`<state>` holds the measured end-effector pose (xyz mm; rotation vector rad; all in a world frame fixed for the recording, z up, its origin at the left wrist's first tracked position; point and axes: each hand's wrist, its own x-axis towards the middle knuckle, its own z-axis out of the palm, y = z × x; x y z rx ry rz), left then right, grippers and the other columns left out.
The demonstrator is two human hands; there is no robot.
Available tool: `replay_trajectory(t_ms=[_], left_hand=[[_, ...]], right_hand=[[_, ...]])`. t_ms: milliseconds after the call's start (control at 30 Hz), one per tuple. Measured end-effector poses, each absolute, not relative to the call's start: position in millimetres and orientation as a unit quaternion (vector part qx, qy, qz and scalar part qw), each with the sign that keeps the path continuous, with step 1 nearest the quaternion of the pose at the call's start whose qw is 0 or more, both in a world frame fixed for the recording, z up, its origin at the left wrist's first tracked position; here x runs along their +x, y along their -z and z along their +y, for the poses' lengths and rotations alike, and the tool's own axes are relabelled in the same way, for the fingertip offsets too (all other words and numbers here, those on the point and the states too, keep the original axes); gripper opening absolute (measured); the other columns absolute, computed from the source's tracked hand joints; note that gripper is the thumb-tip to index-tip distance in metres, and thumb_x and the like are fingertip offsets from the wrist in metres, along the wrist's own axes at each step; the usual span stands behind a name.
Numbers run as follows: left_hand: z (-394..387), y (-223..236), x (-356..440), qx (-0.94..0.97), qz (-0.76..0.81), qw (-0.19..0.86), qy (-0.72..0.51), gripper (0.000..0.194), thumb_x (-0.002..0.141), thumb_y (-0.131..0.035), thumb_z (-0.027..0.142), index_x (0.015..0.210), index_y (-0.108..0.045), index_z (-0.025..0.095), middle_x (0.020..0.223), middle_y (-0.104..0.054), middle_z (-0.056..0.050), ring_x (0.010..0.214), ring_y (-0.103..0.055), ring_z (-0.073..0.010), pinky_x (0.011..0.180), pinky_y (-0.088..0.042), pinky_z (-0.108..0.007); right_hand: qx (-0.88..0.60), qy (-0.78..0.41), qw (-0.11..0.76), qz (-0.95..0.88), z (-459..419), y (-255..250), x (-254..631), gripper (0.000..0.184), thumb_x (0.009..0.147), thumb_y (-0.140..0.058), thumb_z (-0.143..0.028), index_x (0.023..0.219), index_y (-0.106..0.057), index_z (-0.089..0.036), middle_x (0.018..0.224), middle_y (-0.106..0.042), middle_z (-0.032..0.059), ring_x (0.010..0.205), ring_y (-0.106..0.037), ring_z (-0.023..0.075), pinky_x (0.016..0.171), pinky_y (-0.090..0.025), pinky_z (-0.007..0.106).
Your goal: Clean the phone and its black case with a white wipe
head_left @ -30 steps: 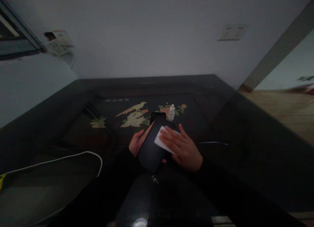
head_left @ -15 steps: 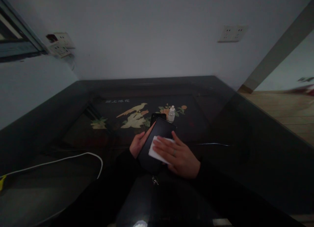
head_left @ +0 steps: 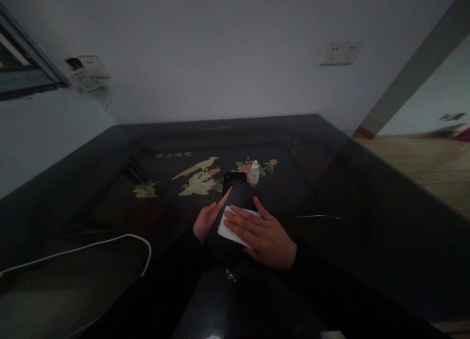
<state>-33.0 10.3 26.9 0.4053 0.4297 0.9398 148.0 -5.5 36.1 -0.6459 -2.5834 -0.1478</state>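
Note:
My left hand (head_left: 206,221) grips a black tablet (head_left: 245,194) by its left edge, thumb up along the side. The tablet is tilted, its dark face turned up towards me. Over its lower middle lies a folded white wipe (head_left: 229,234), pressed flat under the fingers of my right hand (head_left: 265,235), which wears a ring. Just behind the tablet, a black phone (head_left: 235,175) rests on the table, partly covered by it. A small white-capped dropper bottle (head_left: 254,175) stands upright beside the phone.
The dark glossy table (head_left: 323,177) carries a bird-and-flower picture (head_left: 200,182). A white cable (head_left: 91,243) curves across the left side. Wall sockets (head_left: 340,53) are at the back, with more sockets (head_left: 88,75) at the left corner. A small metal zip pull (head_left: 230,275) hangs near my front.
My right hand has slid the wipe slightly left across the tablet, towards its left edge. My left hand keeps its grip. The whole view has shifted a little.

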Motion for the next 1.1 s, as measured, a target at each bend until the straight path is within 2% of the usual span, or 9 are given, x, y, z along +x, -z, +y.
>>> replay_trajectory(t_ms=[100, 167, 300, 400, 500, 667, 733, 933, 1100], left_hand=[[9.1, -29.9, -38.0, 0.211, 0.18, 0.873, -0.401, 0.067, 0.08, -0.039, 0.039, 0.141, -0.011, 0.033, 0.137, -0.041, -0.007, 0.106, -0.053, -0.0349, 0.084, -0.039, -0.054], [7.7, -34.3, -43.2, 0.233, 0.153, 0.889, -0.364, 0.066, 0.082, -0.038, 0.042, 0.139, -0.005, 0.042, 0.134, -0.045, -0.009, 0.104, -0.054, -0.0389, 0.076, -0.04, -0.06], [5.1, -38.4, -46.3, 0.264, 0.128, 0.884, -0.365, 0.068, 0.084, -0.037, 0.044, 0.138, 0.005, 0.043, 0.125, -0.052, -0.013, 0.106, -0.054, -0.0378, 0.076, -0.04, -0.058], [0.2, -35.5, -39.1, 0.262, 0.13, 0.89, -0.349, 0.067, 0.084, -0.036, 0.043, 0.139, 0.001, 0.039, 0.131, -0.045, -0.014, 0.104, -0.054, -0.0403, 0.071, -0.042, -0.055], [-5.0, -33.0, -32.2, 0.256, 0.128, 0.907, -0.309, 0.07, 0.082, -0.038, 0.045, 0.14, 0.0, 0.036, 0.13, -0.046, -0.014, 0.101, -0.055, -0.0428, 0.069, -0.043, -0.054], [-2.9, -39.6, -38.5, 0.257, 0.129, 0.895, -0.342, 0.065, 0.083, -0.036, 0.041, 0.139, -0.003, 0.041, 0.137, -0.039, -0.012, 0.104, -0.054, -0.0402, 0.072, -0.043, -0.054], [-1.5, -41.7, -41.2, 0.261, 0.128, 0.89, -0.351, 0.067, 0.083, -0.038, 0.041, 0.139, 0.0, 0.042, 0.134, -0.043, -0.012, 0.104, -0.054, -0.0395, 0.073, -0.043, -0.054], [-6.1, -35.9, -33.2, 0.245, 0.106, 0.916, -0.299, 0.068, 0.083, -0.036, 0.044, 0.139, 0.003, 0.04, 0.138, -0.037, -0.012, 0.101, -0.056, -0.0401, 0.07, -0.045, -0.052], [-2.6, -38.1, -38.6, 0.239, 0.112, 0.907, -0.329, 0.071, 0.082, -0.038, 0.045, 0.138, 0.005, 0.041, 0.132, -0.045, -0.012, 0.104, -0.054, -0.0408, 0.073, -0.043, -0.053]], right_hand=[[-0.308, 0.063, 0.267, -0.911, 2.0, -39.2, 159.7, 0.053, 0.079, -0.04, -0.011, 0.132, -0.038, -0.013, 0.138, -0.039, 0.0092, 0.132, -0.027, 0.0201, 0.11, -0.004, 0.053], [-0.34, 0.069, 0.293, -0.891, 8.2, -42.7, 171.0, 0.055, 0.078, -0.037, -0.007, 0.132, -0.038, -0.014, 0.137, -0.041, 0.0092, 0.132, -0.029, 0.0206, 0.109, -0.007, 0.056], [-0.342, 0.061, 0.322, -0.881, 12.1, -49.2, 178.8, 0.054, 0.078, -0.035, -0.007, 0.131, -0.04, -0.015, 0.135, -0.043, 0.0093, 0.131, -0.03, 0.0212, 0.108, -0.01, 0.057], [-0.344, 0.042, 0.311, -0.885, 9.8, -52.4, 171.4, 0.054, 0.079, -0.033, -0.007, 0.132, -0.037, -0.014, 0.137, -0.041, 0.0098, 0.131, -0.029, 0.0201, 0.109, -0.01, 0.056], [-0.346, 0.025, 0.295, -0.89, 8.5, -54.3, 166.4, 0.056, 0.078, -0.032, -0.005, 0.133, -0.036, -0.012, 0.139, -0.038, 0.0103, 0.131, -0.03, 0.0177, 0.11, -0.011, 0.052], [-0.338, 0.018, 0.311, -0.888, 9.1, -54.3, 174.4, 0.053, 0.078, -0.031, -0.005, 0.129, -0.041, -0.01, 0.136, -0.042, 0.0116, 0.13, -0.032, 0.0174, 0.11, -0.013, 0.052], [-0.339, 0.014, 0.321, -0.884, 9.1, -54.0, 175.9, 0.052, 0.078, -0.031, -0.006, 0.128, -0.042, -0.01, 0.136, -0.042, 0.0125, 0.13, -0.032, 0.0175, 0.109, -0.014, 0.051], [-0.332, -0.004, 0.312, -0.89, 7.0, -56.2, 168.0, 0.054, 0.079, -0.032, -0.006, 0.132, -0.038, -0.011, 0.139, -0.038, 0.0117, 0.131, -0.029, 0.0176, 0.109, -0.017, 0.05], [-0.329, 0.0, 0.326, -0.886, 7.6, -54.7, 172.9, 0.055, 0.078, -0.032, -0.006, 0.132, -0.037, -0.014, 0.138, -0.04, 0.0102, 0.131, -0.029, 0.0176, 0.109, -0.017, 0.052]])
